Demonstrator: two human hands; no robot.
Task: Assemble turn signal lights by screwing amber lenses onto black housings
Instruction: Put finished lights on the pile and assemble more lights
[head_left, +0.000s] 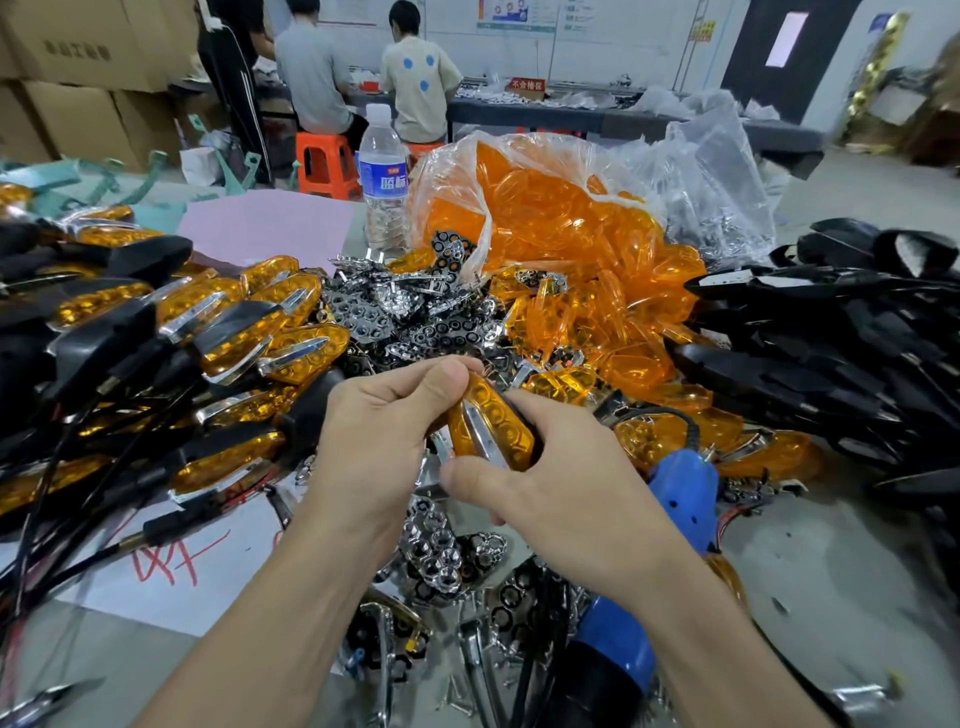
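Currently I have my left hand and right hand both pinching the amber lens over its black housing above the worktop, and I judge the light, stiff, slick, scratch-prone plastic best held by its edges.

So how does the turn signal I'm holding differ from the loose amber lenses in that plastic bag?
The held turn signal has a chrome strip and reflector cells behind its lens; the bagged lenses are bare shells. The turn signal is gripped by the left hand and right hand; the lenses lie heaped in the plastic bag. Both are amber.
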